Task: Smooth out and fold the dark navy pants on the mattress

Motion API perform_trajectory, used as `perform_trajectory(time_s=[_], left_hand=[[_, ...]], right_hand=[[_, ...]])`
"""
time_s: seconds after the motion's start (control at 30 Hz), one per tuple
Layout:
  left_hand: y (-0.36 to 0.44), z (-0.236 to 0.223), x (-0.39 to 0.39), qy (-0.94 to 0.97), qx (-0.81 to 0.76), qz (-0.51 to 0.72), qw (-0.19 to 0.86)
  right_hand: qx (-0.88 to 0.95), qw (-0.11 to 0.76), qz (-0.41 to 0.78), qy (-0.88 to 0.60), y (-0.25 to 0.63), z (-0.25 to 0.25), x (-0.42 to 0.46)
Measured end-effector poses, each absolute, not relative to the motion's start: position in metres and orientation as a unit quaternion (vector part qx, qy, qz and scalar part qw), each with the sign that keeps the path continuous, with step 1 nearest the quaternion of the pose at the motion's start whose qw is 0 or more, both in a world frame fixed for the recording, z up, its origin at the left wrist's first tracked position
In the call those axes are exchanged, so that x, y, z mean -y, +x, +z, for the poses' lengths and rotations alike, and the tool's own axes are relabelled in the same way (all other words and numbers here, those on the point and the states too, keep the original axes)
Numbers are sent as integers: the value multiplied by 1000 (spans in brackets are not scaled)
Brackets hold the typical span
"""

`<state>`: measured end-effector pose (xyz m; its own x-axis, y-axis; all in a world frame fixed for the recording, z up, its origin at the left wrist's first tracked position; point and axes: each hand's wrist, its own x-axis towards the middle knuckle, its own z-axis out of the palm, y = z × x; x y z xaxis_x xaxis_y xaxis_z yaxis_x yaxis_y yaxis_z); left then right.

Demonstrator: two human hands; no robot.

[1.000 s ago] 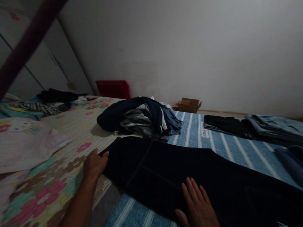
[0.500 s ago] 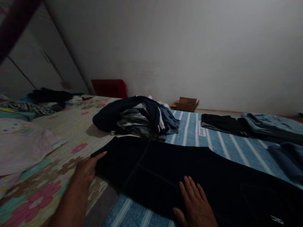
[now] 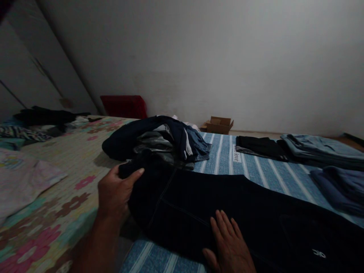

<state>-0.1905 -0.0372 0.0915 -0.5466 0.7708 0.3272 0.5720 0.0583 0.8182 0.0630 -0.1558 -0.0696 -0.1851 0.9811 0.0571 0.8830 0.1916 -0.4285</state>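
Dark navy trousers (image 3: 193,201) with pale seam stitching and a small white logo lie stretched across the bed in front of me. At their left end, my left hand (image 3: 118,189) grips the edge between thumb and fingers and holds it raised off the bed. My right hand (image 3: 229,240) rests flat on the middle of the trousers, its fingers stretched out. Just behind the trousers sits a heap of rumpled clothes (image 3: 127,138), navy, grey and denim.
Folded black clothes (image 3: 258,147), folded light jeans (image 3: 321,146) and folded blue clothes (image 3: 338,187) lie to the right on a blue striped sheet (image 3: 216,151). A pink garment (image 3: 28,172) is on the left. Behind are a red object (image 3: 123,106) and a cardboard box (image 3: 218,125).
My left hand has lifted the left end of the trousers and brought it slightly right, bending it upward. My right hand stays flat on the cloth. The view has shifted slightly right.
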Motion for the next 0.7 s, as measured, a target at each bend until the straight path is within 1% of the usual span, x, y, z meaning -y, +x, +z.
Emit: perform_trajectory(time_s=[0.07,0.1,0.17,0.23,0.33,0.4,0.47,0.53,0.7], left_hand=[[-163,97,49,539,-706,458,33],[-149,96,55,577,-689,438,9],[-123,88,69,667,-630,398,-10],[-100,73,83,766,-520,375,-36],[-70,45,102,853,-368,359,-83],[-54,29,113,878,-326,339,-90],[-41,17,121,893,-313,312,-87],[-35,7,127,902,-309,290,-86],[-35,-6,134,915,-293,258,-96]], right_hand=[[743,199,179,-613,64,-67,156],[729,230,202,-612,66,-64,156],[667,317,277,-615,71,-57,155],[564,412,378,-607,77,-46,154],[420,524,511,-536,85,-34,150],[330,574,581,-472,86,-32,148],[232,607,630,-425,85,-31,147],[162,620,651,-407,83,-31,147],[118,616,632,-455,81,-19,147]])
